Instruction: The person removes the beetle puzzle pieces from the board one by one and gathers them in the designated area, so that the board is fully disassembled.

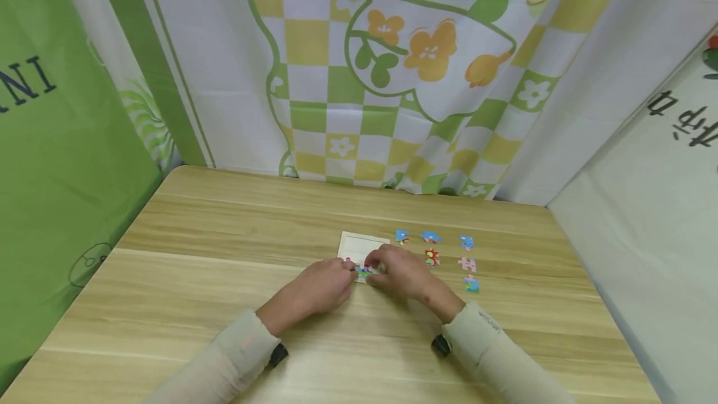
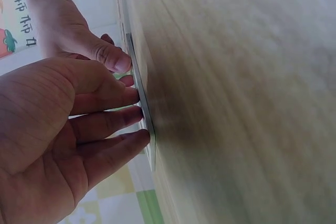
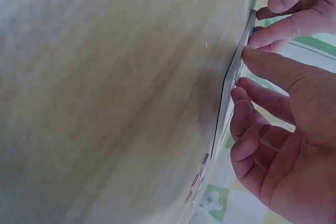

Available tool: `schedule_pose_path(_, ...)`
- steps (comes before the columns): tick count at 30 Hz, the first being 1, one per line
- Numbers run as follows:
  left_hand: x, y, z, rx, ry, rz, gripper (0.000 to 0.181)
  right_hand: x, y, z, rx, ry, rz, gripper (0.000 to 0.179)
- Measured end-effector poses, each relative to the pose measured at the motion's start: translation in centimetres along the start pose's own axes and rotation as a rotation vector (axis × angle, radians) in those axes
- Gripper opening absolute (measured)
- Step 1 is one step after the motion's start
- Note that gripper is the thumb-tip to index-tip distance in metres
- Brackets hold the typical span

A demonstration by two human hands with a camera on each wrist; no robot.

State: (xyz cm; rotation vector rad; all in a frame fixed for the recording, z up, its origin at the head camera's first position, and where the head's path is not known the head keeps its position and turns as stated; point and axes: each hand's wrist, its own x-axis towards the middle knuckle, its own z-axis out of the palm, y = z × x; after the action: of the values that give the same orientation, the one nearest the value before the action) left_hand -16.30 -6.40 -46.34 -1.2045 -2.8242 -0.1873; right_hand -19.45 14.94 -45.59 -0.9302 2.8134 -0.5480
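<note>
A small, pale square puzzle tray (image 1: 364, 243) lies on the table, with colourful jigsaw pieces (image 1: 363, 272) along its near side. My left hand (image 1: 324, 283) is at the tray's near left corner; its fairly straight fingers (image 2: 118, 150) touch the tray edge in the left wrist view. From the right, my right hand (image 1: 405, 272) reaches over the near side. Its thumb and index finger are bent about a jigsaw piece there, the other fingers curled in the right wrist view (image 3: 278, 129). The fingers partly hide the piece.
Several loose jigsaw pieces lie right of the tray, among them a blue one (image 1: 430, 237), a red and yellow one (image 1: 431, 258) and a pink one (image 1: 467, 264). The wooden table (image 1: 224, 223) meets a patterned curtain (image 1: 359, 123) at the back.
</note>
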Motion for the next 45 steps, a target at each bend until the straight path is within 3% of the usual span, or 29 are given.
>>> schedule_pose_path(14,-1.0,-1.1,-0.5,-0.019,-0.071,-0.011,0.015,0.0,0.0,-0.2,0.027,-0.022,0.014,0.024)
schedule_pose_path(23,-1.6,-1.5,-0.7,-0.079,-0.089,-0.002,0.021,0.2,0.1,-0.2,0.033,-0.020,0.003,0.024)
schedule_pose_path(36,-1.8,-1.3,-1.6,-0.091,-0.149,-0.011,0.027,0.5,-0.2,-0.4,0.033,-0.037,0.014,0.022)
schedule_pose_path(45,-1.6,-0.8,-2.1,-0.089,-0.160,-0.022,0.016,0.6,-0.3,-0.4,0.005,-0.013,0.009,0.019)
